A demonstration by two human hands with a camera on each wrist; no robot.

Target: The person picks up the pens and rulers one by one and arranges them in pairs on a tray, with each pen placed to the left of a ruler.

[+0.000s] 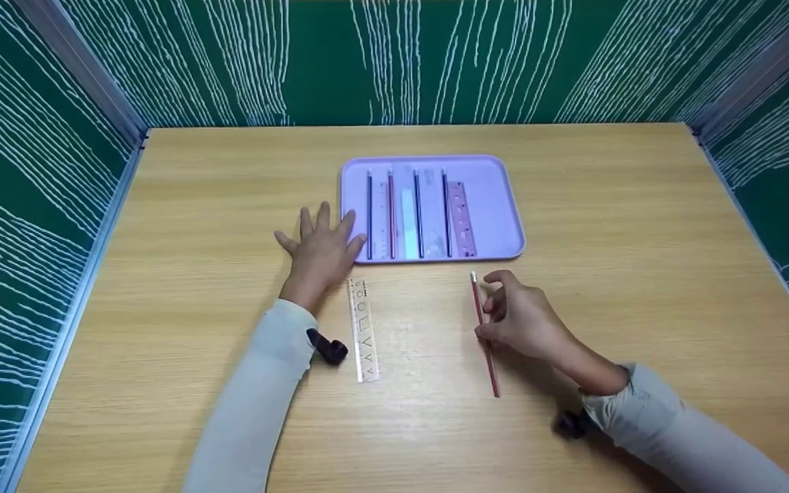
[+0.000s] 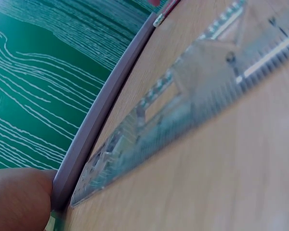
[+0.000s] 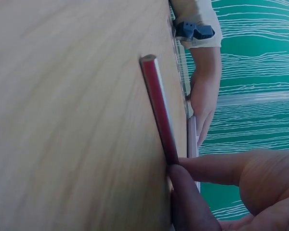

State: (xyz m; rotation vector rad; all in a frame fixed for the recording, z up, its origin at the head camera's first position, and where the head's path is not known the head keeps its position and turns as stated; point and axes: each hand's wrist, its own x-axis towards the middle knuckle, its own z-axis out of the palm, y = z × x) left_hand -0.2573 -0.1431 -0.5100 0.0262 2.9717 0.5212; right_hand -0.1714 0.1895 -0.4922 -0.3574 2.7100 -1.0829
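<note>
Between thumb and fingers, my right hand (image 1: 521, 316) pinches a red pencil (image 1: 492, 373) in front of the tray, its whitish end towards the tray. In the right wrist view the pencil (image 3: 159, 106) angles out from the fingertips, close to the wood. My left hand (image 1: 319, 255) lies with fingers spread, its thumb side against the near left corner of the purple tray (image 1: 497, 205). A clear stencil ruler (image 1: 365, 335) lies on the table by the left wrist; the left wrist view shows the ruler (image 2: 192, 86) close up.
Inside the tray, dark pencils (image 1: 370, 216) and a red pencil (image 1: 391, 216) lie in a row among rulers, including a pink ruler (image 1: 461, 219) and a pale blue strip (image 1: 409, 222). Green panels (image 1: 326, 82) with white lines border the wooden table (image 1: 230, 171).
</note>
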